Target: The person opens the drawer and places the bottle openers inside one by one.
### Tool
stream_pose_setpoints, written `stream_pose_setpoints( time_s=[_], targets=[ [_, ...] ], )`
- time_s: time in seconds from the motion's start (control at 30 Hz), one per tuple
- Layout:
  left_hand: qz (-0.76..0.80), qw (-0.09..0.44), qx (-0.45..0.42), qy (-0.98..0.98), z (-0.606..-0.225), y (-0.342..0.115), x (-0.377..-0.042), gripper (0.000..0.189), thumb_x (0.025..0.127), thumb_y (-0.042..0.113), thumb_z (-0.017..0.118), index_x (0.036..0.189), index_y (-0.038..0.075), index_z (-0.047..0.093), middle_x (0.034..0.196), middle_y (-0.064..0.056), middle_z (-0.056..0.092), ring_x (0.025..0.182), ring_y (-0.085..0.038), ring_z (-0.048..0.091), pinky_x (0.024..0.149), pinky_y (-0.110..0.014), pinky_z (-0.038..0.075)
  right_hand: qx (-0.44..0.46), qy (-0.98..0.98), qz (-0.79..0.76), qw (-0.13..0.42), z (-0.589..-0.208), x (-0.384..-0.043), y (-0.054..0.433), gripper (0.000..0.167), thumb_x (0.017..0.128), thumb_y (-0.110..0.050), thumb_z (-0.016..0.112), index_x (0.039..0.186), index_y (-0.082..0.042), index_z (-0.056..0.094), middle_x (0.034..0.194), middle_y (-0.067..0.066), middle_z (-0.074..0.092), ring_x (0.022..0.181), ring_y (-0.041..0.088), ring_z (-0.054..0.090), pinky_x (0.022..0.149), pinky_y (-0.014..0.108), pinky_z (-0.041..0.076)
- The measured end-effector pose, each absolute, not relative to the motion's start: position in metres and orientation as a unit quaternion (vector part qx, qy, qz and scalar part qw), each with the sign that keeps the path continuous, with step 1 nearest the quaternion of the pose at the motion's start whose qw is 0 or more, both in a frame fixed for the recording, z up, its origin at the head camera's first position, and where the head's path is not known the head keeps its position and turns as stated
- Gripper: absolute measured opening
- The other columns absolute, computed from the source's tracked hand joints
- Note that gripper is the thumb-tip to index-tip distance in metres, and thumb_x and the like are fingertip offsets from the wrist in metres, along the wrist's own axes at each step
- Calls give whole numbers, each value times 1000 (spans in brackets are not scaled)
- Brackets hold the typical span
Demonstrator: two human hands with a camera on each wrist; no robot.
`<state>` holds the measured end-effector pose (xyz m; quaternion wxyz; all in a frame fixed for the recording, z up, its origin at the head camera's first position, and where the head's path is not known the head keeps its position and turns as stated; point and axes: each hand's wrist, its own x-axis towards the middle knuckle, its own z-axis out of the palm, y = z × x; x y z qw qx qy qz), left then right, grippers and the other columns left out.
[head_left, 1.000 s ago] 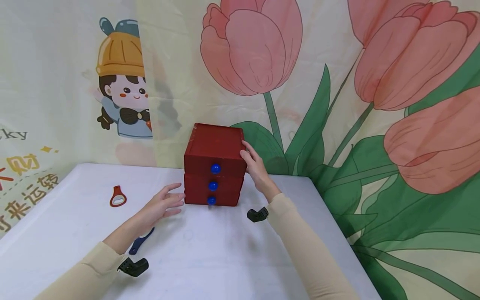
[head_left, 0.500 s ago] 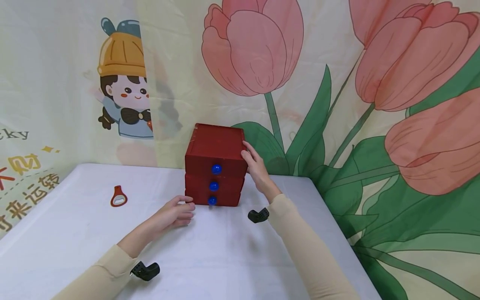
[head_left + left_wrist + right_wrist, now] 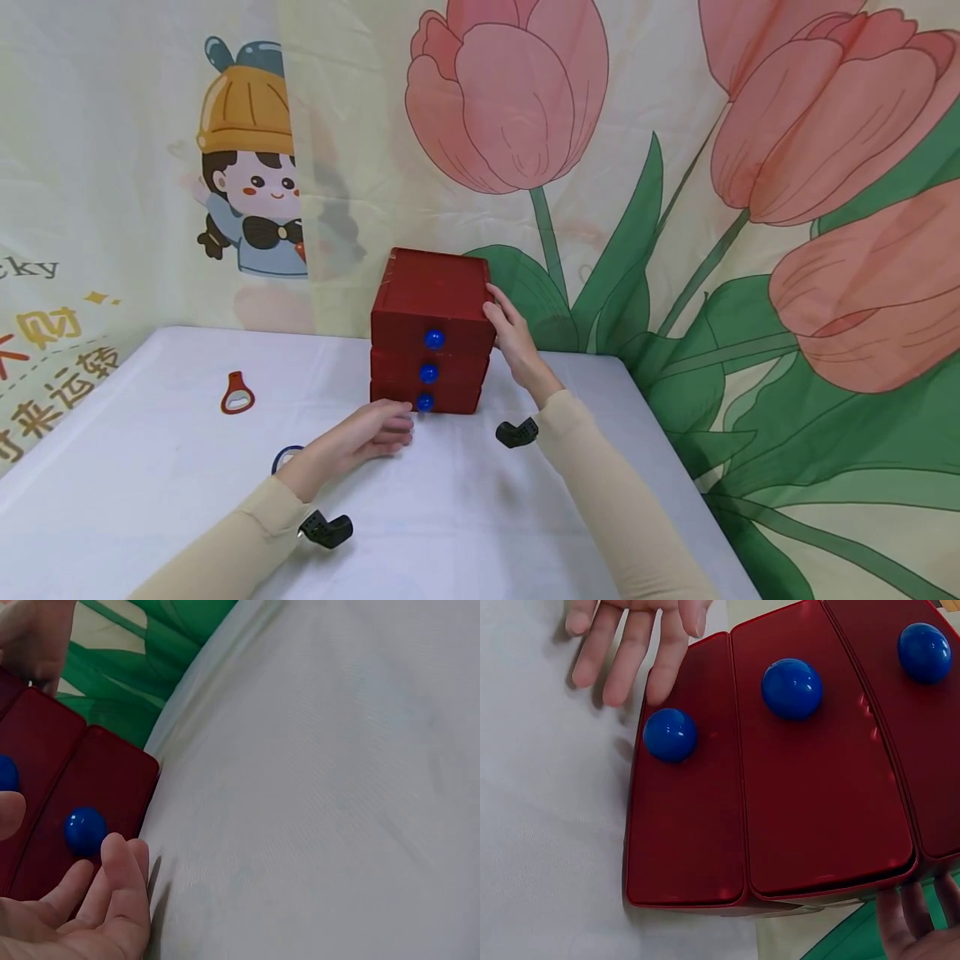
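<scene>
A dark red three-drawer box (image 3: 429, 283) stands on the white table, its drawers pushed in, with one blue knob on each front. My left hand (image 3: 367, 435) is in front of the box's lower left, its fingers loosely bent beside the bottom knob (image 3: 425, 402). In the left wrist view its fingertips are close below that bottom knob (image 3: 85, 831); whether they touch it I cannot tell. My right hand (image 3: 517, 343) rests on the box's right side near the top. In the right wrist view, the fingers (image 3: 896, 922) press against that side.
A small red tool with a ring-shaped head (image 3: 237, 397) lies on the table at left. A blue-rimmed ring (image 3: 276, 460) shows partly behind my left wrist. A printed cloth with tulips (image 3: 525, 108) hangs behind the table (image 3: 450, 533).
My left hand has moved right and slightly down, from the box's left side to the bottom knob. My right hand stays on the box's right side; the drawers have not moved.
</scene>
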<state>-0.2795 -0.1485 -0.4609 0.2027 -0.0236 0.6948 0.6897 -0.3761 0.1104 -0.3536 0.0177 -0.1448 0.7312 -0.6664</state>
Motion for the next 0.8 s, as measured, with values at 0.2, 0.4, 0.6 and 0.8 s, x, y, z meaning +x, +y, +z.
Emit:
stream_pose_setpoints(
  time_s=[0.2, 0.4, 0.6, 0.8],
  targets=[
    [711, 216, -27, 669, -461, -139, -286, 60, 108, 36, 59, 151, -4, 49, 145, -29, 60, 118, -34, 70, 99, -39, 60, -147, 733, -664, 16, -355, -378, 110, 56, 113, -42, 48, 167, -35, 34, 166, 5, 40, 147, 31, 47, 122, 58, 38],
    [735, 224, -39, 639, -464, -134, -294, 56, 110, 34, 57, 150, -4, 49, 142, -30, 58, 116, -34, 71, 101, -40, 60, -147, 732, -665, 20, -356, -377, 110, 56, 114, -42, 47, 167, -35, 33, 166, 6, 41, 146, 32, 48, 122, 58, 38],
    [752, 232, -64, 613, -465, -131, -301, 56, 108, 35, 60, 147, -5, 49, 139, -28, 63, 119, -37, 71, 108, -47, 56, -148, 733, -664, 17, -356, -377, 110, 56, 114, -42, 46, 167, -34, 33, 166, 5, 41, 147, 32, 47, 122, 59, 38],
    [771, 245, -88, 581, -465, -127, -305, 60, 107, 33, 61, 146, -10, 45, 139, -30, 64, 119, -37, 71, 111, -49, 53, -146, 730, -667, 12, -355, -376, 110, 56, 114, -40, 46, 168, -33, 33, 166, 5, 41, 146, 32, 48, 122, 59, 38]
  ],
)
